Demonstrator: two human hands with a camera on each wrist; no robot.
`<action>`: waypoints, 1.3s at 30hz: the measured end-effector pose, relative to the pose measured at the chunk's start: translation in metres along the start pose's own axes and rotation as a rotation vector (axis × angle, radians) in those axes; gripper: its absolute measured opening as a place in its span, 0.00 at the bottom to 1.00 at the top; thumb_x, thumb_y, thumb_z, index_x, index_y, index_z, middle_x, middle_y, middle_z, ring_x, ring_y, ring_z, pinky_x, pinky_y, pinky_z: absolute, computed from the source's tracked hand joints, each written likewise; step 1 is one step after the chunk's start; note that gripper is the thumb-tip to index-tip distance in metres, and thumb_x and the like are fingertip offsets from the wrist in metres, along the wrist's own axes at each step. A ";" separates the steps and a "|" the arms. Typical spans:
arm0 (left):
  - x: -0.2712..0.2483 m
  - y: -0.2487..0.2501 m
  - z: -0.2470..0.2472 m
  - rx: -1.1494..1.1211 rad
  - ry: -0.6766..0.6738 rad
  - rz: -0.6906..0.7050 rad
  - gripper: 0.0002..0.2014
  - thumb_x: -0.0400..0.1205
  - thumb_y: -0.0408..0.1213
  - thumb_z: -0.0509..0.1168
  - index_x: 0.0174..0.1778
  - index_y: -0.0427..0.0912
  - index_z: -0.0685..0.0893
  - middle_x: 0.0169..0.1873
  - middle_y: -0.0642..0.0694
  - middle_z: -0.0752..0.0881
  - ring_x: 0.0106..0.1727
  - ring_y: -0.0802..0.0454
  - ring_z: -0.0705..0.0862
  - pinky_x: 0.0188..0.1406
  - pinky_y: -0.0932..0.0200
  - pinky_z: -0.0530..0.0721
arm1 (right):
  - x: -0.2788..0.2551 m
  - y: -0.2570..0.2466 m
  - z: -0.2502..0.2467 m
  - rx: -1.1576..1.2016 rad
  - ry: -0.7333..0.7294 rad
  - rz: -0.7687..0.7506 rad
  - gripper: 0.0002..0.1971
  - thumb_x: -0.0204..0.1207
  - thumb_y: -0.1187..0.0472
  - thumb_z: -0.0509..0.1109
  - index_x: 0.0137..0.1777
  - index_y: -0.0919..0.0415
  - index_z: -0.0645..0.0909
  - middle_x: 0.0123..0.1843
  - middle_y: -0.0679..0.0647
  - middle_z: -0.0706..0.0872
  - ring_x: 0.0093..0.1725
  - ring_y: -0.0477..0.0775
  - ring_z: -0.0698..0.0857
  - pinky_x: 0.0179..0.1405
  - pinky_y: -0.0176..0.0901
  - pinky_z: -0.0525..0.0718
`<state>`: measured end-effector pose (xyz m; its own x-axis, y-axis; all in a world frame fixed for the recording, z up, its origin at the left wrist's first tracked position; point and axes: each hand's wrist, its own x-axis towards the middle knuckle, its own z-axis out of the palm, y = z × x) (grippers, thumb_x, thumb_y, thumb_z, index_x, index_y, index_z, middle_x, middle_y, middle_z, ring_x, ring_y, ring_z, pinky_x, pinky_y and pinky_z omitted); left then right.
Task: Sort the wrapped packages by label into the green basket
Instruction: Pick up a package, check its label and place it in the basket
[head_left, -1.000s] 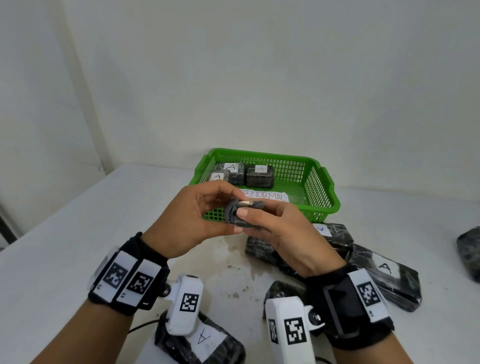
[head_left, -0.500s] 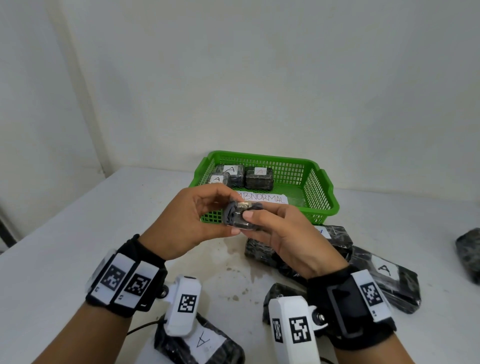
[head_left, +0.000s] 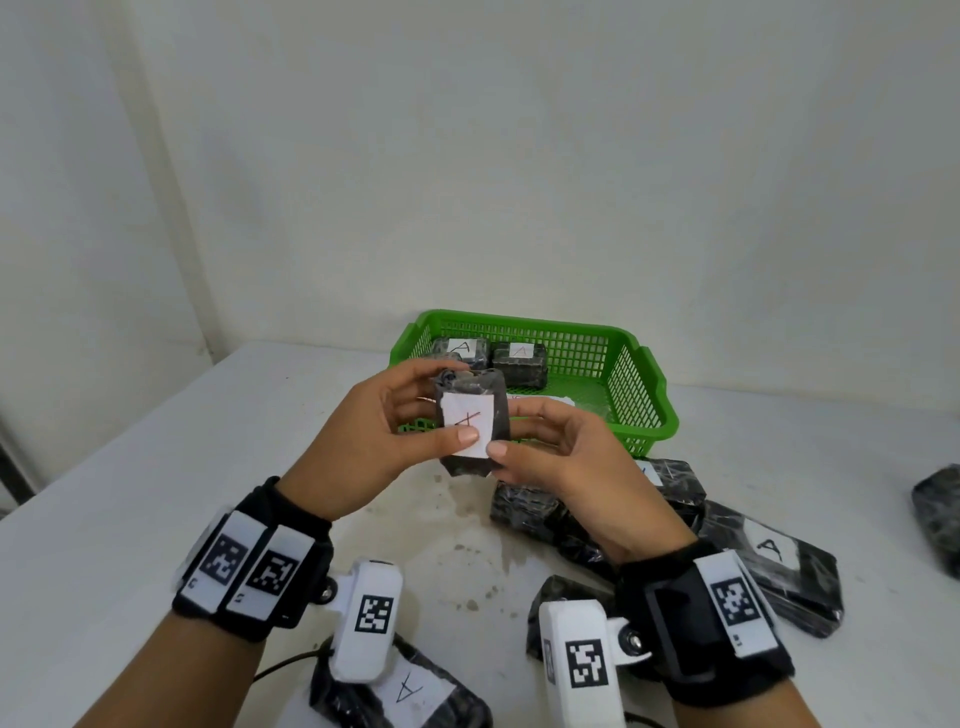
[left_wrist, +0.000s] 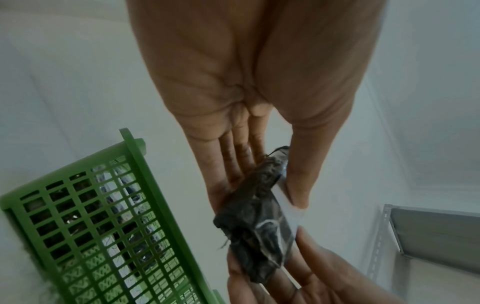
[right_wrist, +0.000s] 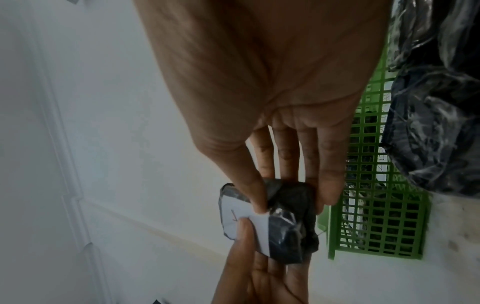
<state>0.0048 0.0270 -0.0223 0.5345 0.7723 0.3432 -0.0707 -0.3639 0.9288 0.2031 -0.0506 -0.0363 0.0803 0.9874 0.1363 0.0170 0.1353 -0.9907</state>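
Note:
A small black wrapped package (head_left: 472, 423) is held up above the table in front of the green basket (head_left: 649, 395), its white label with a red mark facing me. My left hand (head_left: 395, 421) pinches its left side between thumb and fingers. My right hand (head_left: 550, 452) pinches its right side the same way. The left wrist view shows the package (left_wrist: 257, 224) edge-on between both hands, and the right wrist view shows the package (right_wrist: 270, 220) with its label under both thumbs. Two packages marked A (head_left: 519, 361) lie in the basket's far left corner.
Several black wrapped packages (head_left: 769, 566) lie on the white table right of my hands, some labelled A. Another A package (head_left: 410, 691) sits near the front edge under my left wrist. A dark bundle (head_left: 940, 514) lies at the far right. A white paper sign (head_left: 545, 401) lies inside the basket.
Both hands have turned the package from end-on to upright, so its white label now faces me. The package sits slightly higher in front of the basket.

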 end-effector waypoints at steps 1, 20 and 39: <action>0.000 0.000 0.000 -0.004 0.003 -0.006 0.28 0.72 0.35 0.79 0.70 0.48 0.83 0.58 0.42 0.91 0.59 0.45 0.91 0.56 0.45 0.91 | 0.001 0.002 0.000 0.006 0.025 -0.009 0.16 0.78 0.70 0.78 0.66 0.63 0.87 0.58 0.60 0.95 0.58 0.65 0.94 0.59 0.52 0.93; -0.002 0.001 0.006 0.030 -0.137 -0.129 0.31 0.76 0.34 0.76 0.77 0.53 0.78 0.62 0.46 0.89 0.56 0.48 0.92 0.46 0.55 0.91 | 0.004 0.002 0.003 0.115 0.193 -0.028 0.14 0.77 0.63 0.81 0.61 0.60 0.88 0.57 0.62 0.95 0.59 0.67 0.93 0.60 0.70 0.91; 0.032 0.011 -0.004 0.208 -0.119 -0.209 0.10 0.82 0.40 0.72 0.58 0.50 0.91 0.52 0.52 0.94 0.54 0.55 0.92 0.54 0.52 0.91 | 0.021 -0.010 -0.033 0.095 0.206 0.114 0.13 0.79 0.67 0.78 0.62 0.62 0.87 0.58 0.66 0.94 0.54 0.63 0.94 0.56 0.57 0.92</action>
<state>0.0172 0.0499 -0.0010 0.6147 0.7798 0.1183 0.2177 -0.3119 0.9248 0.2373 -0.0338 -0.0229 0.2782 0.9604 0.0123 -0.0967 0.0407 -0.9945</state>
